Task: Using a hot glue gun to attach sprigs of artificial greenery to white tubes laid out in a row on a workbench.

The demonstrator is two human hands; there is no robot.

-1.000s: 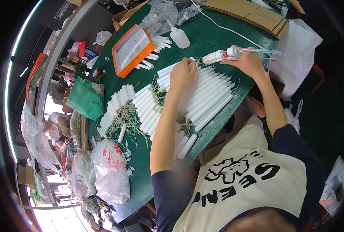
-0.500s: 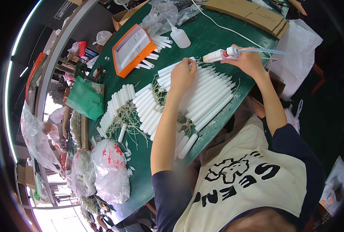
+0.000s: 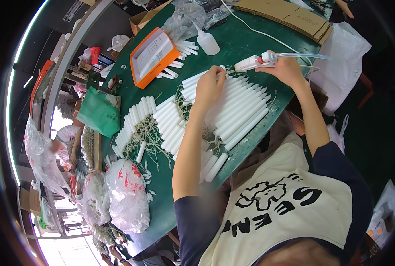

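Note:
My left hand (image 3: 210, 86) is closed in a pinch at the far ends of a row of white candle-shaped tubes (image 3: 239, 108). What its fingertips hold is too small to make out. To its right, my right hand (image 3: 287, 71) grips a white glue gun (image 3: 249, 64) with a clear stick at its back. The gun's nozzle points left, just short of the left fingertips. Many tubes in the row end in pointed, flame-shaped tips. Left of my left forearm lie more white tubes (image 3: 168, 126), with thin pale wires (image 3: 151, 135) tangled among them.
An orange-rimmed box (image 3: 154, 57) and a white squeeze bottle (image 3: 208, 43) stand on the green table (image 3: 233, 31). Flat cardboard (image 3: 290, 20) lies at the far edge. Plastic bags (image 3: 125, 195) and a green bag (image 3: 99, 111) sit at left. Another person (image 3: 68, 142) is beyond them.
Both my hands and the glue gun stay almost where they were. The other person at the left has shifted an arm slightly.

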